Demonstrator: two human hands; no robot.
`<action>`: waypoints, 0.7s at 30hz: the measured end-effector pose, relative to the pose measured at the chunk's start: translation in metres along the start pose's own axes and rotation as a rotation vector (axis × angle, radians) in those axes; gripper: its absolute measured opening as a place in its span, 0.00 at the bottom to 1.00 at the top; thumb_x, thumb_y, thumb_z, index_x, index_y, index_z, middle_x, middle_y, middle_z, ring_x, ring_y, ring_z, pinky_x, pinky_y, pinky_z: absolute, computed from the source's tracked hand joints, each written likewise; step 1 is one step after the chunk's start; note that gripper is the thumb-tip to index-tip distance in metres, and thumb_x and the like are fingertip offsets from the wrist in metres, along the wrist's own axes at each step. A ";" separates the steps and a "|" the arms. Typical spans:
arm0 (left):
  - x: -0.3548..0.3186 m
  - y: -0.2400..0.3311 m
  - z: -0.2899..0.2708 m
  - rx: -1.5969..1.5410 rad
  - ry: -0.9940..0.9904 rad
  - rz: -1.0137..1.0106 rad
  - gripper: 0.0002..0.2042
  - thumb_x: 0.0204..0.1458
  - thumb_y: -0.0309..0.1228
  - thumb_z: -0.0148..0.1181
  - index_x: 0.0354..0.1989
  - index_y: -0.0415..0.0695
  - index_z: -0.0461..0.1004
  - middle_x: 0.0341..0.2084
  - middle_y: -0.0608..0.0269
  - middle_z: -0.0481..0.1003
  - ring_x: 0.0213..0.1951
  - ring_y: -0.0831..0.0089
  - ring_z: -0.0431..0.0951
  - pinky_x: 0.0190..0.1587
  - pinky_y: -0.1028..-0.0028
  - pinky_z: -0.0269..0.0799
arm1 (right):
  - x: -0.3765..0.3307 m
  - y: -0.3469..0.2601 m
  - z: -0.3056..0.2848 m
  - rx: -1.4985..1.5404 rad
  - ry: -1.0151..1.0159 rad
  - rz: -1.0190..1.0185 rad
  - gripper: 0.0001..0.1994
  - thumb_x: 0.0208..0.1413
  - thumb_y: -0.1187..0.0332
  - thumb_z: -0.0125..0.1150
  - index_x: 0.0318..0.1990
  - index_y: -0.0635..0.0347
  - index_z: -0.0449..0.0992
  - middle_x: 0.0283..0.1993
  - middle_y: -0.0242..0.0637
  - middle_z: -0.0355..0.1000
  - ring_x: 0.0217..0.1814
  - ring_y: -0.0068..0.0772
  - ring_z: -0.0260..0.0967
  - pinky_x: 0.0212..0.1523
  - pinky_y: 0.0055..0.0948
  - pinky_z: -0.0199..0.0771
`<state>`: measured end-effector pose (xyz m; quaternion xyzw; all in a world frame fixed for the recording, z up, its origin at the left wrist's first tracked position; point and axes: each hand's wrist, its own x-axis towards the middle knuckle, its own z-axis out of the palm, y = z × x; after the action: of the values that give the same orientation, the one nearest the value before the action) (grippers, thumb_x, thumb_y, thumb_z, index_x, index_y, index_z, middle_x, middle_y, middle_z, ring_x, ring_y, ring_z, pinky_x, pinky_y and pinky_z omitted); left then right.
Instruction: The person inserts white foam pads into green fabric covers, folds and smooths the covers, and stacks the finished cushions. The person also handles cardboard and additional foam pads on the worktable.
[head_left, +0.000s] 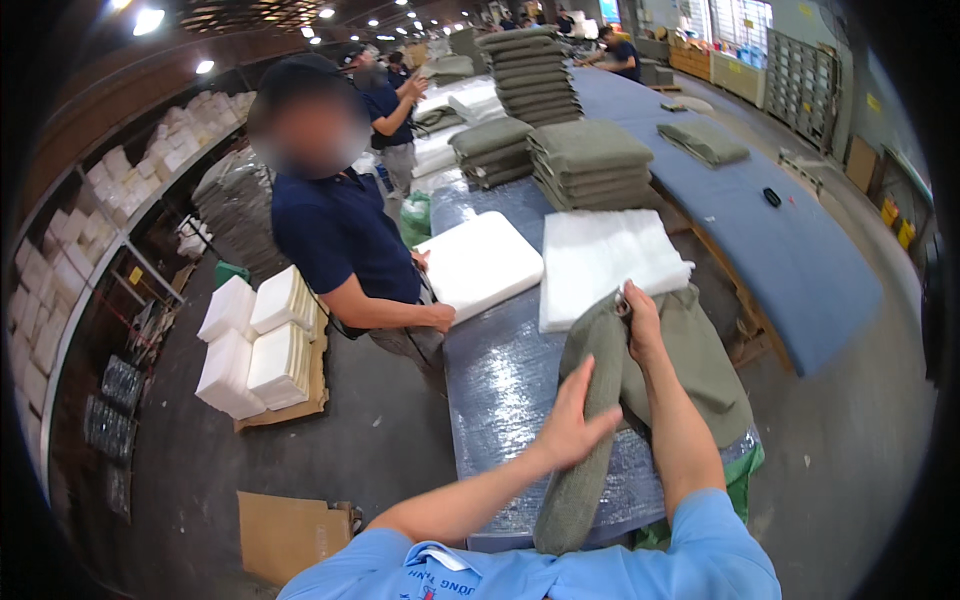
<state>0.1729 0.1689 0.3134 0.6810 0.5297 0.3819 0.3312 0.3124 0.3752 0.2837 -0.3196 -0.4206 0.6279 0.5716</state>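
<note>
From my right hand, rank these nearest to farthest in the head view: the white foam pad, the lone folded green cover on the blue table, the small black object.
1. White foam pad, just beyond the right hand.
2. Lone folded green cover, farther, right.
3. Small black object, far right; close call with 2.

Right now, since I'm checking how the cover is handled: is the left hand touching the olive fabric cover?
Touching. The head view shows the left hand lying flat on the olive fabric cover, palm down, while the right hand pinches the cover's top edge.

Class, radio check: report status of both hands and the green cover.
Left hand flat on green cover. Right hand pinching its top edge at white foam pad. Co-worker's hand on second pad, apart.
</note>
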 end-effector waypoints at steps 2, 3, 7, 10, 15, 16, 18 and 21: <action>0.037 -0.025 -0.002 -0.148 0.014 -0.112 0.45 0.63 0.50 0.61 0.79 0.36 0.45 0.75 0.37 0.53 0.76 0.48 0.53 0.76 0.60 0.49 | 0.000 0.002 0.010 -0.039 0.024 -0.004 0.17 0.71 0.52 0.58 0.32 0.52 0.75 0.28 0.20 0.66 0.29 0.15 0.58 0.32 0.23 0.58; 0.057 -0.029 -0.003 -0.269 0.017 -0.195 0.45 0.63 0.52 0.59 0.78 0.36 0.45 0.75 0.37 0.54 0.76 0.50 0.54 0.76 0.61 0.49 | 0.001 0.003 0.010 -0.050 0.054 0.004 0.18 0.71 0.52 0.59 0.31 0.52 0.75 0.27 0.18 0.65 0.28 0.14 0.56 0.31 0.22 0.56; 0.132 -0.047 -0.022 -0.392 0.061 -0.244 0.43 0.67 0.56 0.54 0.79 0.38 0.46 0.73 0.44 0.58 0.75 0.59 0.57 0.74 0.66 0.52 | 0.011 0.000 0.015 -0.020 0.195 -0.076 0.21 0.70 0.53 0.61 0.23 0.49 0.70 0.22 0.14 0.59 0.25 0.11 0.50 0.27 0.21 0.51; 0.164 -0.050 -0.033 -0.491 -0.002 -0.235 0.40 0.66 0.55 0.56 0.77 0.40 0.54 0.70 0.46 0.63 0.72 0.61 0.61 0.73 0.68 0.52 | 0.010 0.002 0.017 -0.075 0.208 -0.093 0.25 0.69 0.52 0.63 0.20 0.51 0.68 0.21 0.15 0.58 0.23 0.12 0.47 0.24 0.24 0.48; 0.190 -0.036 -0.044 -0.508 -0.267 -0.214 0.33 0.62 0.49 0.64 0.71 0.44 0.67 0.60 0.57 0.72 0.62 0.71 0.69 0.67 0.71 0.59 | 0.017 -0.003 -0.003 -0.268 0.329 -0.208 0.29 0.67 0.52 0.65 0.16 0.54 0.62 0.19 0.17 0.55 0.23 0.14 0.46 0.23 0.27 0.47; 0.189 -0.038 -0.048 -0.523 -0.261 -0.199 0.32 0.59 0.44 0.69 0.69 0.45 0.69 0.52 0.64 0.75 0.54 0.77 0.72 0.62 0.72 0.65 | 0.017 -0.003 -0.004 -0.288 0.338 -0.221 0.30 0.66 0.51 0.65 0.16 0.56 0.61 0.18 0.18 0.54 0.22 0.15 0.46 0.23 0.28 0.46; 0.186 -0.044 -0.065 -0.543 -0.449 -0.248 0.30 0.60 0.41 0.69 0.69 0.45 0.69 0.51 0.65 0.76 0.53 0.77 0.74 0.61 0.72 0.67 | 0.012 -0.006 -0.007 -0.334 0.315 -0.223 0.31 0.66 0.49 0.65 0.16 0.56 0.61 0.18 0.18 0.54 0.22 0.15 0.46 0.23 0.28 0.47; 0.181 -0.043 -0.078 -0.531 -0.608 -0.266 0.24 0.62 0.33 0.66 0.66 0.42 0.72 0.51 0.65 0.78 0.53 0.76 0.77 0.59 0.72 0.71 | 0.005 -0.010 -0.009 -0.441 0.277 -0.231 0.32 0.65 0.48 0.66 0.15 0.57 0.61 0.18 0.19 0.54 0.22 0.15 0.46 0.23 0.28 0.47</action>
<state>0.1114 0.3580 0.3458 0.5794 0.3746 0.2409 0.6826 0.3244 0.3817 0.2889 -0.4687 -0.4986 0.4025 0.6081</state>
